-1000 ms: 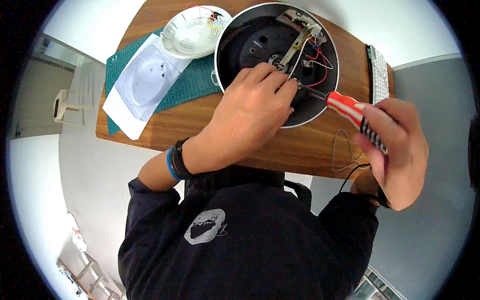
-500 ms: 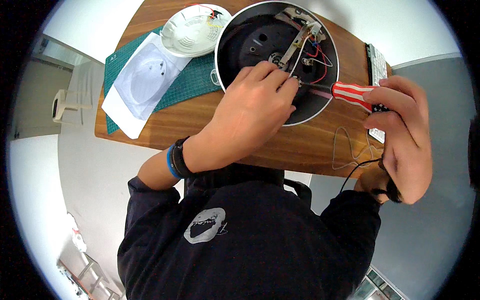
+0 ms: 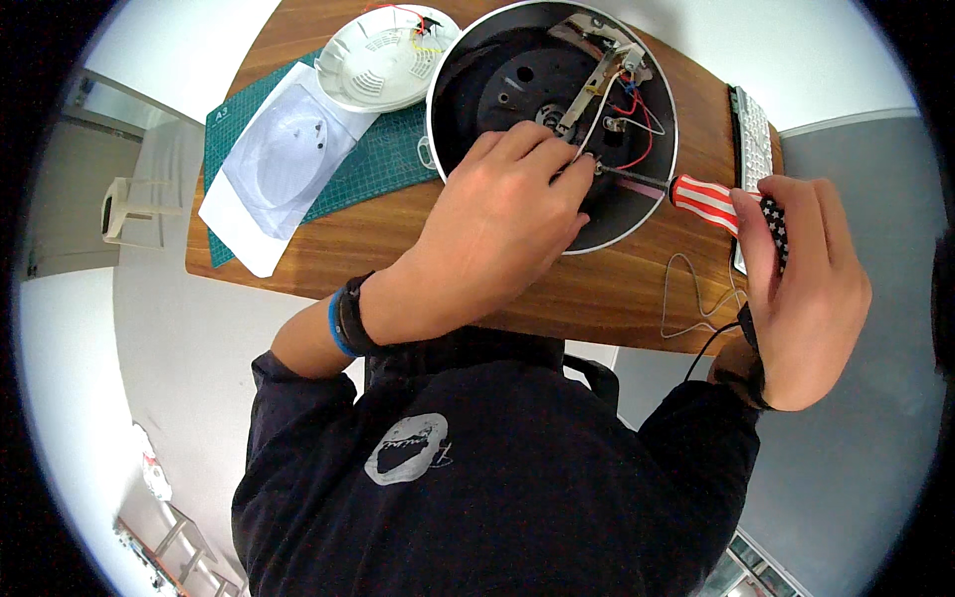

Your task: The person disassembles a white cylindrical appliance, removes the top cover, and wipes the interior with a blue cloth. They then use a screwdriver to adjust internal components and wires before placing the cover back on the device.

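A round black appliance base (image 3: 497, 70) with a silver rim lies open on the wooden table (image 3: 398, 229), showing red and blue wires and a metal bracket (image 3: 597, 85) inside. My left hand (image 3: 497, 229) rests on its lower part, fingertips pinching something small near the centre. My right hand (image 3: 806, 289) grips a screwdriver (image 3: 706, 199) with a red-and-white striped handle, its shaft pointing left into the base beside my left fingertips.
A white round vented cover (image 3: 383, 60) with wires lies at the back left on a green cutting mat (image 3: 358, 169). A clear plastic bag (image 3: 279, 159) rests on the mat. A white remote-like slab (image 3: 753, 129) and a thin wire loop (image 3: 686, 298) lie at the right.
My right hand has swung the screwdriver from a steep diagonal to nearly level, bringing its tip up to the point by my left fingertips. My left hand stays put.
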`<state>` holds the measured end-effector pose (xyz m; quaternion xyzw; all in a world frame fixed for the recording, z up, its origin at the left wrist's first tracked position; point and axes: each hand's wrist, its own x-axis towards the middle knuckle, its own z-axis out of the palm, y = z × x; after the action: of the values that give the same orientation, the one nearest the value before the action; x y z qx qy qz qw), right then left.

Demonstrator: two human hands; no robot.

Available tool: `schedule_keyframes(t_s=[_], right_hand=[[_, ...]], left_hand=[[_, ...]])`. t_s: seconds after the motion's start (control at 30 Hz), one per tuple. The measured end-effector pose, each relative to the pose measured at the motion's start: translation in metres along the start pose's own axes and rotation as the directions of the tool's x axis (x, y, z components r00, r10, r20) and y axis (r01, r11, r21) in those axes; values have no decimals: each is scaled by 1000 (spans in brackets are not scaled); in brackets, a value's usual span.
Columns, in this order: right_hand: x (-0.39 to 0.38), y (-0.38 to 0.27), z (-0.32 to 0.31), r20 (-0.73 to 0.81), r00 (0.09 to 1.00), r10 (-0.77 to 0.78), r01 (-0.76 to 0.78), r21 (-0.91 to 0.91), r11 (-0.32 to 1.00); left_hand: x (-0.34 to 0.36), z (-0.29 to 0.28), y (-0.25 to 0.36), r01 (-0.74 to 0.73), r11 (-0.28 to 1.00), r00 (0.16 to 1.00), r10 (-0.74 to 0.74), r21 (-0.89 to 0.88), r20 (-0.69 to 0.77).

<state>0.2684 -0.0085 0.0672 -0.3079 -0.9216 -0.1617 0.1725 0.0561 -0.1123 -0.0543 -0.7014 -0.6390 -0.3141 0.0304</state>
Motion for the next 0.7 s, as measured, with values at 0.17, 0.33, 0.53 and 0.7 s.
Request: schedule_keyframes(t_s=[0.17,0.33,0.53,0.7], right_hand=[[7,2,2,-115,980,-165,181,149,972],[10,10,5,-118,963,-242,261,181,948],[12,21,9,-192,915,-355,393,231,890],[3,6,12,-266,800,-538,587,167,792]], left_hand=[[2,-1,-3,-5,1000,1000,5,-14,7],[2,-1,-3,-6,1000,1000,6,-9,1],[3,0,-2,-3,1000,1000,3,-15,0],[4,-2,-6,-10,1000,1000,10,-7,1]])
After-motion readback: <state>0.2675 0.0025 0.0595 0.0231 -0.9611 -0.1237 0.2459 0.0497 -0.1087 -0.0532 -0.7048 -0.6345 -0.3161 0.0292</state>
